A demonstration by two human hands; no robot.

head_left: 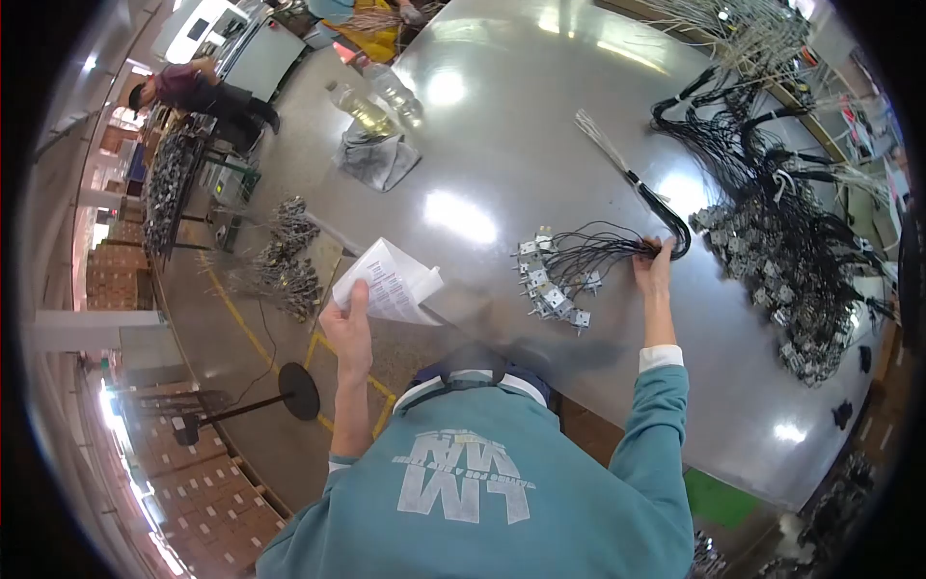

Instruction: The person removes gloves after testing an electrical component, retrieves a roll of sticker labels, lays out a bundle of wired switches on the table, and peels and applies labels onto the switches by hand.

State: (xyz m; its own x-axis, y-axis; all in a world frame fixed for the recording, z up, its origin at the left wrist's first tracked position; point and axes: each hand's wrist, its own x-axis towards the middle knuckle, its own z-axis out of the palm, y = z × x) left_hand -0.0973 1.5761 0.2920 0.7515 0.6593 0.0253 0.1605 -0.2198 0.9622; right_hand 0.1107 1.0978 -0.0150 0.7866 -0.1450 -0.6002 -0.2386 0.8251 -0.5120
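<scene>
My left hand [349, 333] holds a white printed paper sheet [386, 282], thumb on top, over the table's near left edge. My right hand [655, 268] is closed round a bundle of thin black wires [603, 246] above the metal table [540, 193]. Small silver metal parts [550, 282] at the wires' left ends lie fanned out in a curve. The other end of the bundle bends up and back to pale, bare-looking strands [600, 140].
A large heap of black wires [743, 154] with silver parts [772, 280] lies on the right. Two bottles [362, 108] and a grey cloth [378, 159] are at the back left. Beyond the table are a standing person [198, 89], a round stand [299, 391] and stacked boxes [198, 482].
</scene>
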